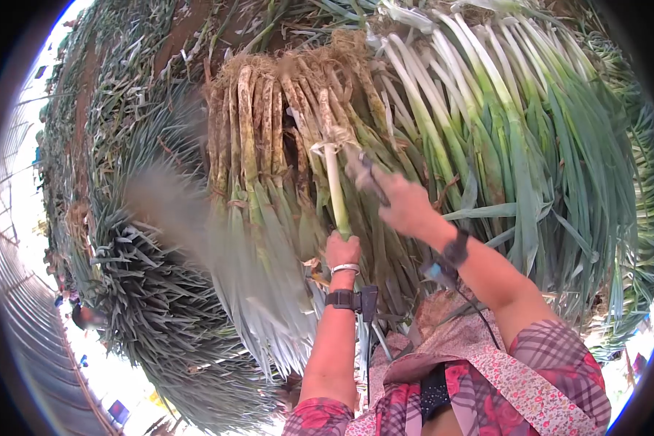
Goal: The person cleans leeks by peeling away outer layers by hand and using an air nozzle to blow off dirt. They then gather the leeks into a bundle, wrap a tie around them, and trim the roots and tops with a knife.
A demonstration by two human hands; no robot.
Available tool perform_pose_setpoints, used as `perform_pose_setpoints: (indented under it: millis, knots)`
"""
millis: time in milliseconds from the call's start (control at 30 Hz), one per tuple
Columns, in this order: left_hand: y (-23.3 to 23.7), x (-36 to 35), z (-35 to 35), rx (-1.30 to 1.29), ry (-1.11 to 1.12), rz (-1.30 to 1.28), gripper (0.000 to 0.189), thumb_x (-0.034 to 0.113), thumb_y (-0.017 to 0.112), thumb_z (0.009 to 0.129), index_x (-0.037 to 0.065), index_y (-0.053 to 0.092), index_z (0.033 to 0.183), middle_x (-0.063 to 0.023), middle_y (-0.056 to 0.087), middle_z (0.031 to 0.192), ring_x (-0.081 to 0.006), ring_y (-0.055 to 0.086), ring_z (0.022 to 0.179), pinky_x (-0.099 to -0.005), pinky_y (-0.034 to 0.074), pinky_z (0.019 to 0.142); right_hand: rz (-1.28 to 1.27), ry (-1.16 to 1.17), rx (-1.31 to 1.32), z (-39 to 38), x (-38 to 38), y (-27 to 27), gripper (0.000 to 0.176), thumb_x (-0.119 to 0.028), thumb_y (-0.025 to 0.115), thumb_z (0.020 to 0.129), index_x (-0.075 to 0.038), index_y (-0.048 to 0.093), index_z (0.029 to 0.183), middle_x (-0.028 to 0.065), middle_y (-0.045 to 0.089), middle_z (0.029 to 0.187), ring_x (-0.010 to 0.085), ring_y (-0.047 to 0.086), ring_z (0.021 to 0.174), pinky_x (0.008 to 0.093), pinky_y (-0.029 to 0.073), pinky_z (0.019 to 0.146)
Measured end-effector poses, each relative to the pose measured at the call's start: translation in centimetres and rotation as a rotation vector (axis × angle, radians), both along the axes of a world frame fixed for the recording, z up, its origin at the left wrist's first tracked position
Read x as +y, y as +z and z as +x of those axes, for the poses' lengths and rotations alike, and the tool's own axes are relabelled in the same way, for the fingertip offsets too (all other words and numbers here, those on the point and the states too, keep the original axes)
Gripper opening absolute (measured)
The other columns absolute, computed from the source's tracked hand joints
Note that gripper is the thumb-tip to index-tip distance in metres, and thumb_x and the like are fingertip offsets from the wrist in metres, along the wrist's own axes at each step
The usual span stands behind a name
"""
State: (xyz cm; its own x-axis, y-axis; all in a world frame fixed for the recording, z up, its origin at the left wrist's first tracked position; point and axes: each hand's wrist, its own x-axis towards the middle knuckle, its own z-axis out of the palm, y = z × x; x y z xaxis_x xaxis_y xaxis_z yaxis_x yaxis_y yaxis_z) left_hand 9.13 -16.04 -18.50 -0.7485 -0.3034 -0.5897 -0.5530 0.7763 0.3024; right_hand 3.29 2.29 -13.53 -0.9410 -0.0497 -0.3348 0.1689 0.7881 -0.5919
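Note:
My left hand [343, 251] is wrapped round a leek [334, 182], gripping it where the white stem turns green. The stem is bare and pale above my fist, with loose torn skin bunched at its upper end. Beside that end, my right hand [405, 207] closes on a small dark-handled tool [372, 176], blurred by motion. Under and left of them lie unpeeled leeks [247, 131] with brown, soil-covered stems and roots pointing away from me. To the right rests a row of cleaned leeks [479, 80] with white stems and long green leaves.
A large heap of leek leaves [167, 291] rises on the left. Scattered leaf scraps and bare soil [185, 36] lie at the back. Curved ribbed structure [33, 349] runs along the far left. A blurred greyish shape [167, 207] crosses the left side.

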Motion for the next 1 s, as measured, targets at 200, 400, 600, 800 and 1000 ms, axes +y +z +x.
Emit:
perform_pose_setpoints:
  millis: [200,400,600,800,1000]
  knots:
    - [-1.1,-0.3,0.8,0.037,-0.047,-0.079,0.031,0.024,0.058,0.07,-0.001,0.058,0.087,-0.0261,0.062,0.085,-0.0427,0.06,0.084,-0.0476,0.047,0.074,-0.133,0.171,-0.172,3.3,-0.7,2.7,0.074,-0.016,0.062,0.068,-0.008,0.034,0.137,0.0203,0.055,0.102,0.0388,0.06,0.084,0.0457,0.049,0.072]
    - [-0.5,-0.3,1.5,-0.013,-0.072,-0.043,0.034,0.022,0.057,0.07,-0.002,0.055,0.094,-0.0253,0.058,0.096,-0.0428,0.057,0.089,-0.0493,0.046,0.079,-0.015,0.014,-0.031,-2.4,-0.6,-1.2,0.073,-0.017,0.061,0.068,-0.008,0.035,0.136,0.0197,0.055,0.1,0.0382,0.06,0.084,0.0453,0.049,0.075]
    - [0.8,0.6,1.2,-0.047,-0.129,-0.155,0.035,0.019,0.057,0.072,-0.002,0.052,0.099,-0.0244,0.056,0.1,-0.0421,0.057,0.092,-0.049,0.046,0.079,-0.082,0.11,-0.177,0.5,0.0,2.6,0.074,-0.017,0.061,0.067,-0.009,0.036,0.136,0.0202,0.056,0.1,0.0385,0.06,0.087,0.0457,0.049,0.077]
    - [2.1,0.3,1.1,-0.002,-0.192,-0.22,0.037,0.019,0.056,0.073,-0.002,0.051,0.102,-0.0239,0.056,0.102,-0.0422,0.057,0.092,-0.0489,0.047,0.078,-0.042,-0.006,-0.159,-1.2,0.6,1.0,0.074,-0.016,0.06,0.068,-0.009,0.035,0.137,0.0194,0.056,0.101,0.0362,0.06,0.087,0.044,0.049,0.078]
    - [4.3,-0.4,0.2,-0.041,-0.192,-0.252,0.035,0.02,0.055,0.071,-0.002,0.055,0.099,-0.0248,0.06,0.096,-0.043,0.059,0.088,-0.0495,0.047,0.078,-0.093,0.003,-0.031,-3.3,0.2,-0.3,0.074,-0.015,0.059,0.067,-0.009,0.035,0.136,0.0192,0.057,0.098,0.0374,0.059,0.086,0.0443,0.048,0.077]
